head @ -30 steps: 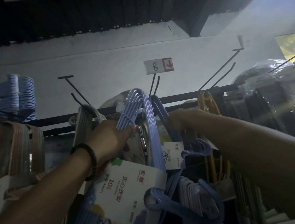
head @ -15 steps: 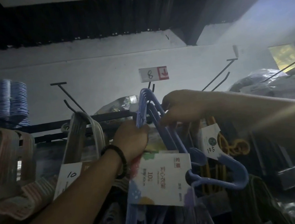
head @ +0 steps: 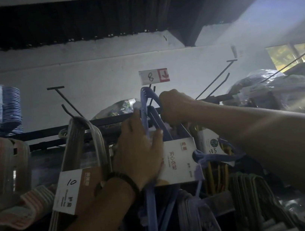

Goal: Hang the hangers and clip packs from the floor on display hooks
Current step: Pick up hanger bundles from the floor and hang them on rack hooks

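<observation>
A pack of purple hangers (head: 147, 104) with a white paper label (head: 180, 160) is raised to the display hook (head: 152, 93) under the price tag marked 8 (head: 154, 76). My left hand (head: 138, 148), with a dark bracelet at the wrist, grips the pack's side just above the label. My right hand (head: 175, 106) is closed on the hangers' hook ends right at the display hook. Whether the hook ends sit over the display hook is hidden by my fingers.
A grey hanger pack labelled 10 (head: 85, 144) hangs to the left, yellow hangers (head: 218, 172) to the right behind a tag marked 10.5. Bare display hooks (head: 68, 105) (head: 219, 80) jut out on both sides. Blue hangers (head: 0, 109) are stacked far left, bagged goods (head: 273, 86) far right.
Both hands have lifted the purple pack higher, up to the hook under the 8 tag. My right hand has shifted onto the hook ends, and my left hand slid up beside the label.
</observation>
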Demonstrator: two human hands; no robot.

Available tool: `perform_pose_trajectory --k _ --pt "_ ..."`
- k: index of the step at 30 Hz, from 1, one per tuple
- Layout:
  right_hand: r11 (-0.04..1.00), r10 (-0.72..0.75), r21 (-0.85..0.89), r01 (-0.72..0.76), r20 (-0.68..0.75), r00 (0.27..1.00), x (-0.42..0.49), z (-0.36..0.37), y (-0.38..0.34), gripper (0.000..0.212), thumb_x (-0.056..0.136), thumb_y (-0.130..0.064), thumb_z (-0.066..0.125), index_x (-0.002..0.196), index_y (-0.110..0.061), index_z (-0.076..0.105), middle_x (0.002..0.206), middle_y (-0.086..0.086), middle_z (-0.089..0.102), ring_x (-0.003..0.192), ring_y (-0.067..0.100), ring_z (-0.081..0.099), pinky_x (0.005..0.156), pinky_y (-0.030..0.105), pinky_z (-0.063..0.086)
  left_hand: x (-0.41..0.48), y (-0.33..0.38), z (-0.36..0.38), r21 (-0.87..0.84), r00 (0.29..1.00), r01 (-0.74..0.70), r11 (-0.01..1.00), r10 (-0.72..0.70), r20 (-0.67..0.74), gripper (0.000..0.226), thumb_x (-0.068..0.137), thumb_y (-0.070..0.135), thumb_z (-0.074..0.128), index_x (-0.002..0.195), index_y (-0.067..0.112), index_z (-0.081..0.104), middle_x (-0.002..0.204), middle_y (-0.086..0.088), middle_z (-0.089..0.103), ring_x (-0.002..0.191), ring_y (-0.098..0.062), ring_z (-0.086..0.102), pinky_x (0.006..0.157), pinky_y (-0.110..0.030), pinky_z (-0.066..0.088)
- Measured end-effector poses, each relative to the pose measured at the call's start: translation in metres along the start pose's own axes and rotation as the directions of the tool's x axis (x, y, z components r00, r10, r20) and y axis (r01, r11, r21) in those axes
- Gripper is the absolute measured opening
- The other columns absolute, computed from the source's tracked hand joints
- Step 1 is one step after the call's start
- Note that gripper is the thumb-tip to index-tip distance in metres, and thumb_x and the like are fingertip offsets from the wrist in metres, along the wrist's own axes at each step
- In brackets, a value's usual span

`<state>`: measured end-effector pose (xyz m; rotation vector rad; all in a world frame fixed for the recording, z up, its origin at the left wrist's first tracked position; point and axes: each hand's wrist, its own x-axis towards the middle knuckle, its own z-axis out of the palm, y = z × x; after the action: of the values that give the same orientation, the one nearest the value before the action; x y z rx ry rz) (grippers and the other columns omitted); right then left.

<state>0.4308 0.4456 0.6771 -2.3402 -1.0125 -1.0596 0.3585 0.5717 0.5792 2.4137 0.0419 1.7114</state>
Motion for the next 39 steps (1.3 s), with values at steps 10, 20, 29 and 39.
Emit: perform_pose_trajectory --k 10,20,29,39 --pt "0.998 -0.056 -0.031 0.049 -0.283 0.958 0.012 -0.002 0.006 0.021 0.095 -0.01 0.066 0.099 -0.009 0.046 0.075 0.002 0.042 0.058 0.014 0.041 0.048 0.026 0.028 -0.009 -0.021 0.011 0.143 0.98 -0.198 0.97 0.2 -0.002 0.076 0.102 0.06 0.031 0.164 0.032 -0.001 0.171 0.014 -0.013 0.159 -0.015 0.002 0.128 -0.046 0.021" --pt "1.0 -0.008 0.005 0.009 -0.212 0.977 0.022 0.041 0.031 0.03 0.097 -0.006 0.063 0.124 0.002 0.054 0.1 0.006 0.05 0.074 0.015 0.051 0.059 0.021 0.04 0.006 -0.029 0.039 0.316 0.976 -0.214 0.924 0.191 0.101 0.087 0.099 0.056 0.046 0.163 0.029 -0.007 0.172 0.007 -0.007 0.157 -0.019 0.009 0.126 -0.038 0.025" --pt "1.0 -0.003 -0.019 0.003 0.018 1.0 0.062 0.093 0.041 0.031 0.094 -0.013 0.072 0.123 -0.005 0.064 0.106 0.012 0.07 0.093 0.028 0.072 0.085 0.044 0.062 0.018 -0.046 0.07 0.456 0.955 -0.081 0.886 -0.061 0.29 0.093 0.094 0.06 0.05 0.162 0.029 -0.005 0.172 0.007 -0.003 0.158 -0.024 0.008 0.119 -0.053 0.036" --pt "0.979 -0.202 0.032 0.201 0.07 0.977 0.054 0.099 0.064 0.043 0.104 -0.039 0.056 0.127 -0.003 0.06 0.105 0.005 0.056 0.081 0.016 0.057 0.072 0.03 0.053 0.009 -0.038 0.051 0.549 0.918 -0.046 0.834 -0.181 0.352 0.087 0.093 0.055 0.05 0.163 0.032 0.002 0.172 0.0 -0.001 0.157 -0.031 0.007 0.121 -0.052 0.031"
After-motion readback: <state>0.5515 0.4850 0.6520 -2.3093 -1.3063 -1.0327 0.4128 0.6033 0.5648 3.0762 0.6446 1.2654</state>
